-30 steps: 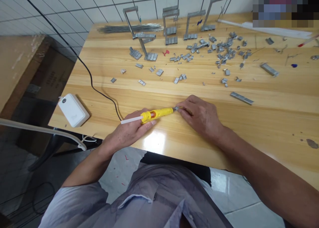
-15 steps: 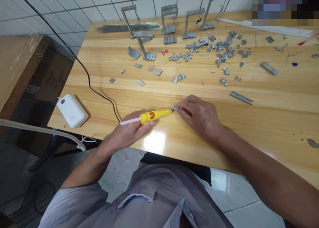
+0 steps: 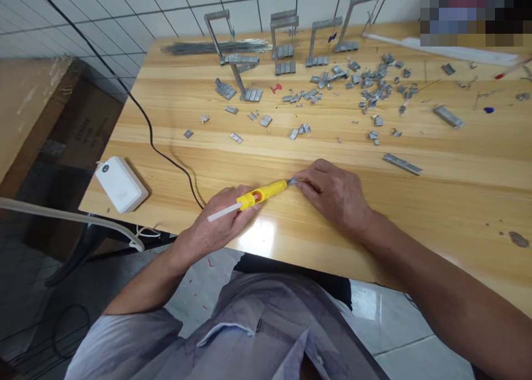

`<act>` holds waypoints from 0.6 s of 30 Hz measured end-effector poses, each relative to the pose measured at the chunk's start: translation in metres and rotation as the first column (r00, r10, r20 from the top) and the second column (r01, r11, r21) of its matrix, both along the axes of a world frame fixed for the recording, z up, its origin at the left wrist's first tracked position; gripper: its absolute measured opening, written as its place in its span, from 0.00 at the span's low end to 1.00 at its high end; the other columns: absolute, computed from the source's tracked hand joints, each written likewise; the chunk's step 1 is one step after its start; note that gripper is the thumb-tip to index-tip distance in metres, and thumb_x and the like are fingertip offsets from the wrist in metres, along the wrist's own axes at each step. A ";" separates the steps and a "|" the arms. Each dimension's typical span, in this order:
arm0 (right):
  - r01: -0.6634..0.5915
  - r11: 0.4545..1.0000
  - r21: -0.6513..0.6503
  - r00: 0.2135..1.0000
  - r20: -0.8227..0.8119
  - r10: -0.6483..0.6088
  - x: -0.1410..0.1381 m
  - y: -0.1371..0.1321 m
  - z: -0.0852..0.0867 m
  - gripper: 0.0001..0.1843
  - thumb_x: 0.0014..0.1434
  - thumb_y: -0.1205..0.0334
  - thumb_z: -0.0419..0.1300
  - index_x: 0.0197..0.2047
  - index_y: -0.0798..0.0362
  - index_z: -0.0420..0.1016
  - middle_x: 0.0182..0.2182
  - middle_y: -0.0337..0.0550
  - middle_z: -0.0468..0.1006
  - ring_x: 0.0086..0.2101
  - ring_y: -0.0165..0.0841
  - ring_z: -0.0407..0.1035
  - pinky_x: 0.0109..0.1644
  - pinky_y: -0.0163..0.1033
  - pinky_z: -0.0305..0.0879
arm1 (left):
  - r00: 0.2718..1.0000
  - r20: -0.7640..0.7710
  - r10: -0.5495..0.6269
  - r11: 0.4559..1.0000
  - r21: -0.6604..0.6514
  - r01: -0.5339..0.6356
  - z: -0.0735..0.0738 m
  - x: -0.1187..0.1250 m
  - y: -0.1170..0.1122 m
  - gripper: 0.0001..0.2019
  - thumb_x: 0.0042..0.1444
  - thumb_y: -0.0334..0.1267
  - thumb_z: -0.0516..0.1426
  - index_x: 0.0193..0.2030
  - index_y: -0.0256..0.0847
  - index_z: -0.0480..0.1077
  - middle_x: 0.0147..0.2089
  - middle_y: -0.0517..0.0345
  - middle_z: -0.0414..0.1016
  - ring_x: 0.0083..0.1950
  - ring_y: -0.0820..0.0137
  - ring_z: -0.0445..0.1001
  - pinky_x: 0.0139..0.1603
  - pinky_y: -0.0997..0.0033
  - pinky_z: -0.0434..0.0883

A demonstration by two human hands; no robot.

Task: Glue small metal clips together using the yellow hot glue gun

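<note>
Glue gun [image 3: 272, 190] pointing at right hand [image 3: 339, 196]

Over the tabletop [image 3: 324, 244], the left hand [image 3: 220, 219] is curling closed around the glue gun. The right hand is pinching a small piece [image 3: 295, 180], perhaps metal, at the gun's front; fingers are partly hiding it.

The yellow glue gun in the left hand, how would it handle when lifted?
The yellow glue gun looks like rigid plastic, so probably stiff. The white glue stick, thin and jutting from its rear, may flex slightly. The black cord running to the left hand might tug, if attached.
</note>
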State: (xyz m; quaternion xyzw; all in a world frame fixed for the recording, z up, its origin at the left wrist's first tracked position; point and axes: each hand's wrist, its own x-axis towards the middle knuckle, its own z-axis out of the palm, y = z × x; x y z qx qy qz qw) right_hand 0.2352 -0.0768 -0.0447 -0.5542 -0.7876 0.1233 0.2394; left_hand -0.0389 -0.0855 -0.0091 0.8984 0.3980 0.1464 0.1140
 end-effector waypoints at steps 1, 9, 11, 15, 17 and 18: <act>0.003 1.000 -0.001 1.000 0.000 -0.003 0.000 0.000 0.000 0.12 0.70 0.61 0.59 0.49 0.47 0.86 0.42 0.43 0.85 0.41 0.35 0.78 0.33 0.38 0.59 | 1.000 0.003 -0.002 1.000 0.000 0.002 0.000 0.000 0.000 0.11 0.76 0.42 0.52 0.50 0.38 0.71 0.39 0.55 0.78 0.37 0.66 0.76 0.40 0.68 0.71; 0.001 1.000 -0.009 1.000 0.005 -0.001 0.000 0.001 0.001 0.12 0.70 0.60 0.60 0.48 0.47 0.86 0.43 0.43 0.85 0.42 0.36 0.78 0.33 0.39 0.59 | 1.000 -0.025 0.008 1.000 -0.005 -0.008 -0.002 0.006 0.002 0.13 0.76 0.43 0.50 0.48 0.38 0.72 0.39 0.53 0.79 0.36 0.65 0.76 0.40 0.66 0.72; 0.002 1.000 0.000 1.000 0.006 -0.002 0.001 0.001 0.001 0.11 0.70 0.61 0.60 0.48 0.48 0.86 0.43 0.43 0.85 0.42 0.36 0.79 0.33 0.39 0.59 | 1.000 -0.028 -0.008 1.000 0.001 0.008 -0.001 0.007 0.001 0.13 0.76 0.42 0.50 0.49 0.38 0.72 0.40 0.53 0.79 0.37 0.65 0.76 0.40 0.65 0.71; 0.002 1.000 0.004 1.000 0.006 -0.002 0.000 0.001 0.000 0.11 0.70 0.61 0.61 0.48 0.48 0.86 0.42 0.43 0.85 0.41 0.36 0.79 0.33 0.39 0.59 | 1.000 0.018 -0.003 0.998 -0.056 0.004 0.000 0.003 0.000 0.12 0.76 0.42 0.51 0.52 0.37 0.72 0.41 0.53 0.79 0.38 0.65 0.77 0.40 0.66 0.71; -0.003 1.000 0.003 1.000 0.006 0.003 0.000 0.000 0.000 0.11 0.70 0.61 0.60 0.48 0.48 0.86 0.42 0.43 0.85 0.41 0.36 0.79 0.33 0.39 0.60 | 0.999 0.039 0.020 0.994 -0.111 -0.016 0.001 0.001 0.000 0.12 0.76 0.42 0.52 0.52 0.36 0.72 0.41 0.53 0.78 0.40 0.65 0.77 0.42 0.66 0.72; -0.006 1.000 0.005 1.000 0.004 0.006 0.001 0.000 0.000 0.11 0.70 0.61 0.60 0.48 0.48 0.86 0.42 0.43 0.85 0.41 0.36 0.79 0.33 0.39 0.60 | 0.999 0.042 0.021 0.990 -0.137 -0.015 0.001 0.000 0.001 0.13 0.76 0.43 0.52 0.51 0.36 0.72 0.41 0.53 0.78 0.41 0.64 0.77 0.43 0.66 0.72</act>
